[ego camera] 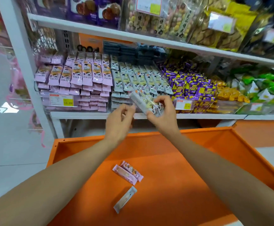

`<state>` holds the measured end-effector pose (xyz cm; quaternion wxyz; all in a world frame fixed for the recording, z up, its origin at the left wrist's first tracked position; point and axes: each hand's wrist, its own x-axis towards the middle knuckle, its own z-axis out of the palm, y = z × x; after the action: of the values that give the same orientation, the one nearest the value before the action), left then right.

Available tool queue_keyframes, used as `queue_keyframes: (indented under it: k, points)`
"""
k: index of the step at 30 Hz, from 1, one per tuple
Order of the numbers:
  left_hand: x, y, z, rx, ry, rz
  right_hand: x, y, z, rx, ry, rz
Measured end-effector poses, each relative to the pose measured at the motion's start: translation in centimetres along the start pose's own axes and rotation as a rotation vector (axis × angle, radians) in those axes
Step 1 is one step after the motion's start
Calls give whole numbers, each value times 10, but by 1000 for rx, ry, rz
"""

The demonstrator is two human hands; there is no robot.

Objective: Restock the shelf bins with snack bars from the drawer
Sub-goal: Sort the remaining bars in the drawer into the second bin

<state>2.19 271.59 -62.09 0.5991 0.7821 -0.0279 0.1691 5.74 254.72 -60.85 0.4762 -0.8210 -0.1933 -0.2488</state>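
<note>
White metal shelving (84, 115) fills the top of our view. Its clear bins (44, 104) hold pink-wrapped snack bars (77, 74) at eleven o'clock and grey-wrapped snack bars (133, 79) at twelve. Our right hand (163, 115) grips a small bundle of grey bars (145, 101) in front of the grey stock at centre. Their glossy wrappers have crimped ends and a black-and-white cartoon print. Our left hand (119, 119), at nine o'clock of the bundle, has curled fingers; blur hides whether it holds anything. At six o'clock the orange metal drawer (198, 152) holds two touching pink bars (128, 172) and one grey bar (124, 199) lying apart.
</note>
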Motion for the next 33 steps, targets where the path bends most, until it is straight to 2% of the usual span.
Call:
queue_keyframes:
  k: [3,5,8,11,14,19,28,33]
  points:
    - [31,8,-17,413,133,398,35,-8,-8,16,105,67]
    - [55,12,-29,640,183,535,60,-10,-9,-20,150,103]
    - [88,11,-47,925,166,548,94,-12,0,-108,190,133]
    - [108,7,-60,1068,60,464,124,-15,16,-239,162,168]
    - [115,-3,-64,1127,25,438,151,-13,35,-347,78,225]
    - [117,-9,-61,1081,109,488,182,-7,71,-422,4,260]
    - [118,-15,-62,1094,106,506,188,-4,103,-562,-93,299]
    - [112,-9,-64,1089,84,504,174,-11,92,-515,-43,176]
